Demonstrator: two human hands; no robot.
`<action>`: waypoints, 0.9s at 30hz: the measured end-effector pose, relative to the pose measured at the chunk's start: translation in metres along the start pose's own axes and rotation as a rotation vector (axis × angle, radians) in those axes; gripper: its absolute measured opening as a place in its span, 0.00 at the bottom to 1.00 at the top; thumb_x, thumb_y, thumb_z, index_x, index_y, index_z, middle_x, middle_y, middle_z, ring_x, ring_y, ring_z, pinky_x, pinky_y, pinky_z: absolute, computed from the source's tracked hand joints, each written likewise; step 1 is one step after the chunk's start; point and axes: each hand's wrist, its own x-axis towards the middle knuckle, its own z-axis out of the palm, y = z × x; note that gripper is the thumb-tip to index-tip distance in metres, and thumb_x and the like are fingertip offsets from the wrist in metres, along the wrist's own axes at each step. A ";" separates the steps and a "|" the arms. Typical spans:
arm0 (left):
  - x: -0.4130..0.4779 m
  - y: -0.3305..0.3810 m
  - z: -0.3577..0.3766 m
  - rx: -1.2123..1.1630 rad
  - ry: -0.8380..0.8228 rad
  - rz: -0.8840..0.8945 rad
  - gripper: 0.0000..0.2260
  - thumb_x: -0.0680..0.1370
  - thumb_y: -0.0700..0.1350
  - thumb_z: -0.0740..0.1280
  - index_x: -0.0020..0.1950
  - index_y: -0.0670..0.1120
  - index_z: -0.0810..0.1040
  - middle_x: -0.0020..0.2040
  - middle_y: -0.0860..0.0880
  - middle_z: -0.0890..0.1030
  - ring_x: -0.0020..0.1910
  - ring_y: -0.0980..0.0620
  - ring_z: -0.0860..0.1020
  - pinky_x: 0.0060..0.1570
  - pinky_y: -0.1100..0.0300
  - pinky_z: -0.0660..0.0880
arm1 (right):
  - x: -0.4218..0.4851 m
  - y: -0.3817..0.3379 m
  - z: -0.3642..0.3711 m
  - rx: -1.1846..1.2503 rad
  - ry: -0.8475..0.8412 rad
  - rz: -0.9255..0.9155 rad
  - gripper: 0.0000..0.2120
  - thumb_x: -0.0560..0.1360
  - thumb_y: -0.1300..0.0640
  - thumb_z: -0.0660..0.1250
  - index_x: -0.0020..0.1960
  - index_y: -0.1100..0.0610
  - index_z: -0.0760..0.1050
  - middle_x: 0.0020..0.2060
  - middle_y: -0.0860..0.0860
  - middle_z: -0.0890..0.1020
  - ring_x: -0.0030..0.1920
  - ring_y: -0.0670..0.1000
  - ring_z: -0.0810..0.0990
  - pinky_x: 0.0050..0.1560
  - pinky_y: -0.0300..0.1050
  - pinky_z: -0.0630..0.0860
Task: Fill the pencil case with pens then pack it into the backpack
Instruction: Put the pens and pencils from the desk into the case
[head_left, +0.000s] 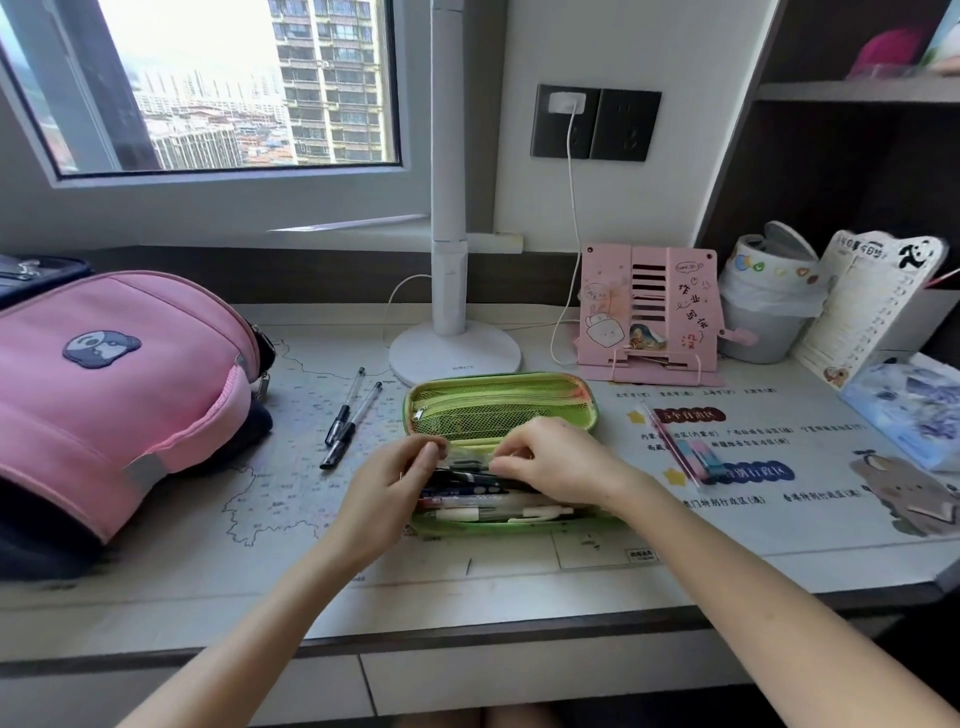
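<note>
Head view: green pencil case (498, 410) lying open mid-tabletop (467, 566), pens (483, 499) packed in its near half. Left hand (387, 488) and right hand (553, 462) both pinching one clear pen (467, 460) over the case. Two black-tipped pens (349, 415) loose just left. Pink backpack (119, 384) lying far left.

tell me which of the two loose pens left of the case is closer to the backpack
The upper-left pen, beside the backpack. The other pen lies nearer the pencil case.
</note>
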 end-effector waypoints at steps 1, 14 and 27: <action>0.000 0.000 0.002 0.030 0.020 0.012 0.09 0.79 0.47 0.61 0.50 0.45 0.79 0.45 0.48 0.82 0.48 0.50 0.78 0.52 0.46 0.74 | 0.003 -0.001 0.000 0.007 0.015 -0.009 0.10 0.75 0.50 0.66 0.51 0.52 0.82 0.47 0.48 0.84 0.47 0.48 0.79 0.49 0.45 0.75; 0.010 -0.005 0.012 0.430 0.074 0.179 0.08 0.76 0.50 0.63 0.49 0.49 0.80 0.42 0.50 0.83 0.44 0.47 0.77 0.49 0.51 0.71 | 0.002 0.031 0.001 -0.043 0.296 0.040 0.12 0.78 0.53 0.59 0.52 0.54 0.80 0.46 0.50 0.83 0.47 0.50 0.79 0.43 0.44 0.76; 0.013 -0.002 0.015 0.436 0.078 0.188 0.07 0.76 0.48 0.65 0.50 0.49 0.81 0.48 0.49 0.78 0.52 0.47 0.73 0.53 0.52 0.67 | -0.027 0.155 -0.012 -0.261 0.285 0.733 0.27 0.75 0.41 0.61 0.61 0.62 0.69 0.60 0.62 0.72 0.58 0.61 0.73 0.51 0.51 0.73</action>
